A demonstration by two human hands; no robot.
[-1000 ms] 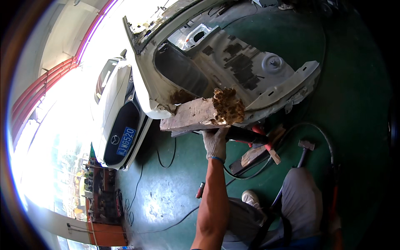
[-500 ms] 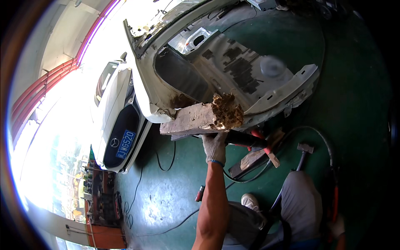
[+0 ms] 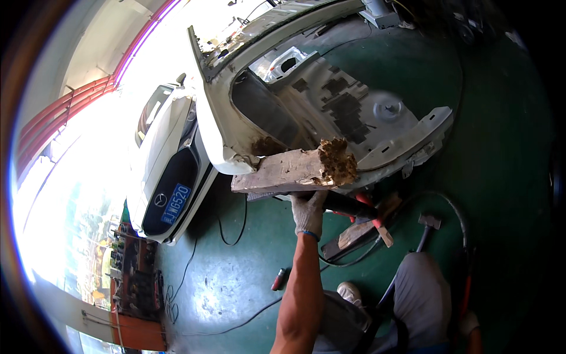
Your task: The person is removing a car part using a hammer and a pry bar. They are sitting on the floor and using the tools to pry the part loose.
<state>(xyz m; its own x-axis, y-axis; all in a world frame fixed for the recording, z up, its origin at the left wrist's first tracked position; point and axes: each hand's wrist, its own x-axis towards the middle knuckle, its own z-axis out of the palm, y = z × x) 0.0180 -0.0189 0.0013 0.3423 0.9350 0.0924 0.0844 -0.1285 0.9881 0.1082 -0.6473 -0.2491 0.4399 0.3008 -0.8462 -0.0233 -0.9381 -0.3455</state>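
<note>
My left hand (image 3: 308,212), in a pale work glove, is wrapped round the near end of a black cylinder (image 3: 348,205) with red parts at its far end. Just above the hand lies a thick wooden block (image 3: 280,169), its right end ragged and splintered. The block's back edge meets the lower corner of a cut white car body panel (image 3: 227,158). Low at the right, in shadow, my gloved right hand (image 3: 470,323) closes on a red handle (image 3: 466,295). A black hose (image 3: 463,221) runs near this handle and curves toward the cylinder.
A hammer (image 3: 429,223) leans by my right knee. Wood pieces (image 3: 348,239) lie below the cylinder. A red-and-black tool (image 3: 279,279) and cables (image 3: 242,326) are on the green floor. A white car (image 3: 177,156) stands at left, a cluttered shelf (image 3: 138,277) beyond.
The whole view has shifted slightly, the body panel and block now a little further right. My left hand stays on the cylinder under the block; my right hand stays by the red handle.
</note>
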